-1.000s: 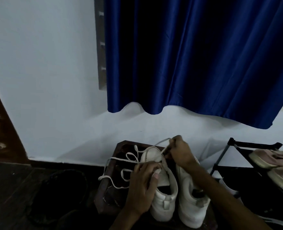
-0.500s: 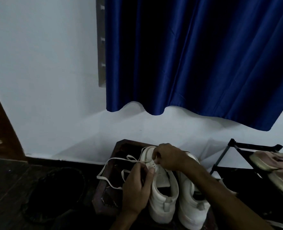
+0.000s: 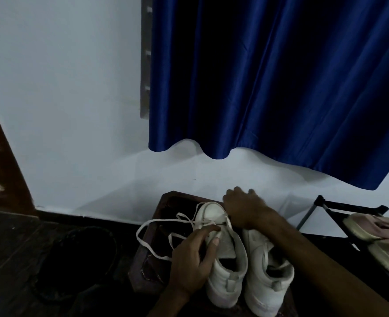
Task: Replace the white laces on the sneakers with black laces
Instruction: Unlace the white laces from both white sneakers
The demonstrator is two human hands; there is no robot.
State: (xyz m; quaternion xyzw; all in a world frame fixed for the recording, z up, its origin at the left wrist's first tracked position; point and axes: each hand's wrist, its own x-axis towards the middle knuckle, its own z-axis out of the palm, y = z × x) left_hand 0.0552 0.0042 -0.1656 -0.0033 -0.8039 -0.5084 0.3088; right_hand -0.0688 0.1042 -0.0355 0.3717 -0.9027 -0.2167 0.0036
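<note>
Here, two white sneakers stand side by side on a dark wooden bench (image 3: 143, 266), toes pointing far toward the wall (image 3: 63, 88), heels near. The left hand (image 3: 193, 264) has its grip closed on the left sneaker (image 3: 225, 259): the fingers curl round its left side and the thumb lies across the tongue, just beside the lowest eyelets. The right hand (image 3: 246, 209) rests knuckles up at the far end of the pair, touching the toe of the left sneaker and covering the front of the right sneaker (image 3: 266, 271). Its fingertips are turned down and hidden, so I cannot tell whether its grip is closed on anything.

The white lace (image 3: 157, 223) is mostly pulled free. It runs from the toe eyelets of the left sneaker and trails in loose loops to the left, over the edge of the bench. The upper eyelets of both sneakers look bare.

A blue curtain (image 3: 268, 76) hangs over the wall beyond. At the right, a black shoe rack (image 3: 348, 205) carries pinkish shoes (image 3: 376, 227). On the floor to the left sits a dark round object (image 3: 74, 259), too dim to identify.
</note>
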